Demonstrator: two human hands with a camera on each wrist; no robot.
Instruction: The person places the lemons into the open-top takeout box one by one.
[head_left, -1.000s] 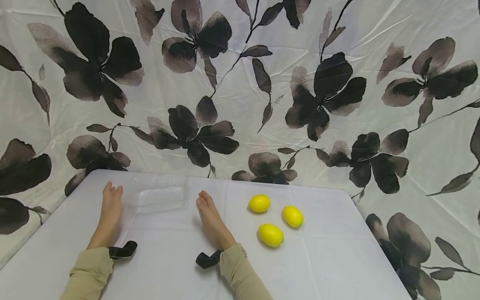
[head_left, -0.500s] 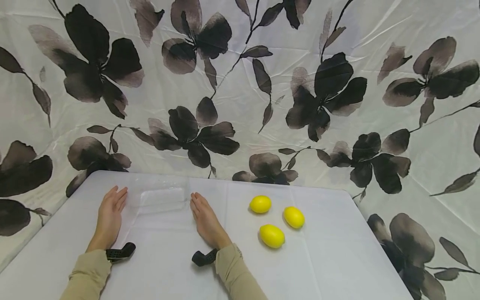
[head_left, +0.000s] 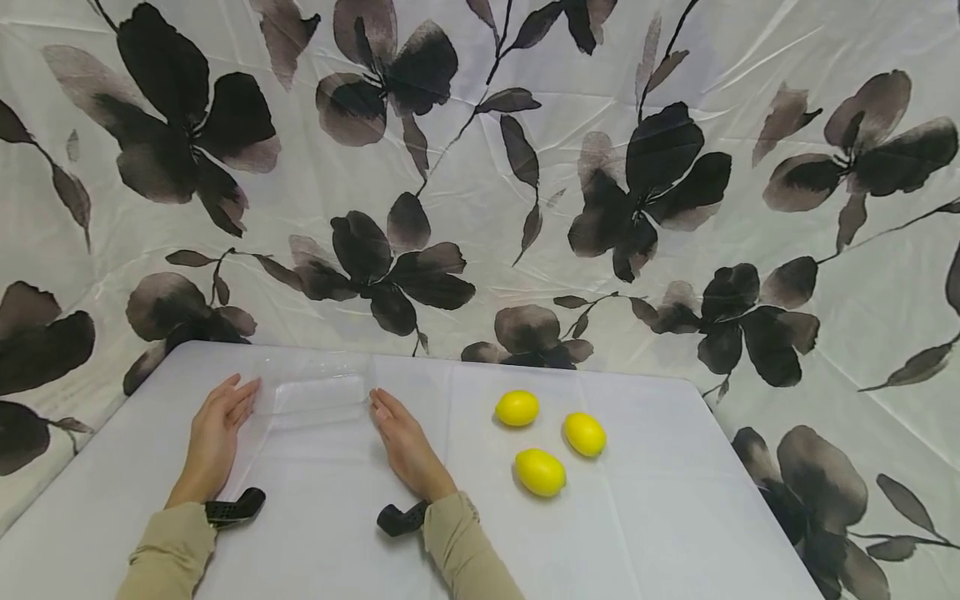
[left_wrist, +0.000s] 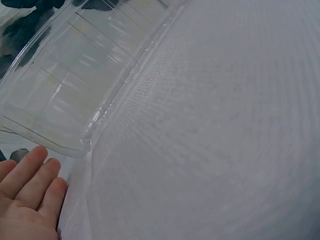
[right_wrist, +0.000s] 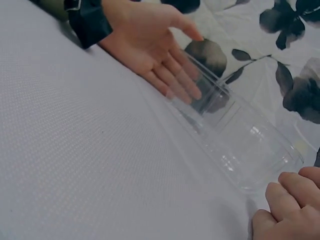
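Observation:
A clear plastic container [head_left: 318,392] sits near the far edge of the white table, its see-through walls catching light. At its left end is my left hand [head_left: 213,433], fingers extended, fingertips right by the container's side. My right hand [head_left: 407,442] lies at the opposite end, fingers straight and together, tips close against the wall. In the left wrist view, the left fingers [left_wrist: 37,175] are spread loosely just below the container's [left_wrist: 75,85] corner. The right wrist view has both hands flanking the container [right_wrist: 250,140], with the right fingers [right_wrist: 285,200] at its near end.
Several things share the table [head_left: 660,517]: three yellow lemons, one at the back [head_left: 517,408], one at the right [head_left: 585,434] and one nearer the front [head_left: 540,472], all right of my right hand. A white cloth with dark flowers [head_left: 637,192] hangs behind the table's far edge.
Both hands have moved inward toward the container's ends, the right hand leftward and the left fingers rightward. The container and lemons stay in place.

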